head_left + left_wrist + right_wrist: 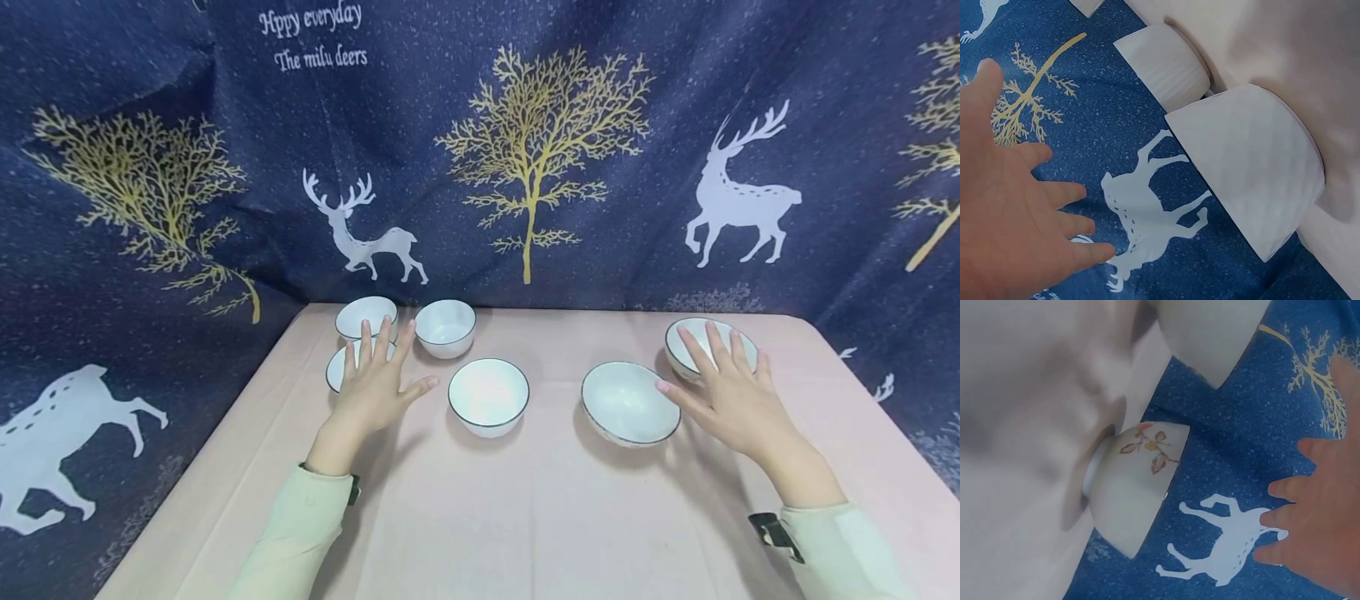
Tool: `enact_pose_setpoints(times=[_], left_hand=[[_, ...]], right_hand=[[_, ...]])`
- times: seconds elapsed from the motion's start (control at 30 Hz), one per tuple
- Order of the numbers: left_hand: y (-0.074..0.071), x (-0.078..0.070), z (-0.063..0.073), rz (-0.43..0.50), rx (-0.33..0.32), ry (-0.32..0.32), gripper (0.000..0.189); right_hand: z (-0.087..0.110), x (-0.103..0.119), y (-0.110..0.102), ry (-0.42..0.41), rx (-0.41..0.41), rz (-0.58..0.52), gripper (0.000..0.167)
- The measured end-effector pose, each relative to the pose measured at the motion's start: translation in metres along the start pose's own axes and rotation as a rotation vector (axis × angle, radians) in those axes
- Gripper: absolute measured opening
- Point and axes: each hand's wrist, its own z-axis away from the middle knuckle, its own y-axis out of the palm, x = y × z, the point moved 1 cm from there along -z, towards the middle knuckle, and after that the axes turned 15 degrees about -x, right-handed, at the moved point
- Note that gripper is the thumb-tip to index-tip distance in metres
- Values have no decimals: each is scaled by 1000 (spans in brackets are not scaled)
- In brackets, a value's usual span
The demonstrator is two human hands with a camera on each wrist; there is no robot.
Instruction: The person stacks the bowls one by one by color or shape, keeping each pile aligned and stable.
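My left hand [371,392] is held with fingers spread above the left-hand bowls, gripping nothing. Partly behind its fingers is a white dark-rimmed bowl [339,371], with another bowl [356,318] behind that. To its right stand a third bowl [446,327] and a nearer bowl [488,397]. In the left wrist view the palm [1022,219] hovers clear of a ribbed bowl [1247,169]. My right hand [738,408], fingers also spread, overlaps the far right bowl [682,354]; its thumb reaches over the rim of a wide bowl [626,404]. The right wrist view shows a flower-patterned bowl [1138,487] apart from the fingers.
A pale pink cloth [465,508] covers the table under the bowls. Behind and beside it hangs a dark blue curtain [600,275] printed with gold trees and white deer. Between the left and right bowls lies a stretch of bare cloth.
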Motion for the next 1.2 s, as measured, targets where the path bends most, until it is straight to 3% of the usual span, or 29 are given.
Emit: enact_pose_setpoints(times=[0.67,0.97,1.2], left_hand=[[-8,5,-1,48,-141,52,87],[-12,8,0,121,-257,73,79],[-16,13,1,135,-316,52,78]], right_hand=[[-12,29,-6,-49,-82,-124,75],[-16,46,-1,-56,-92,-194,71],[-23,61,2,-59,-98,-245,71]])
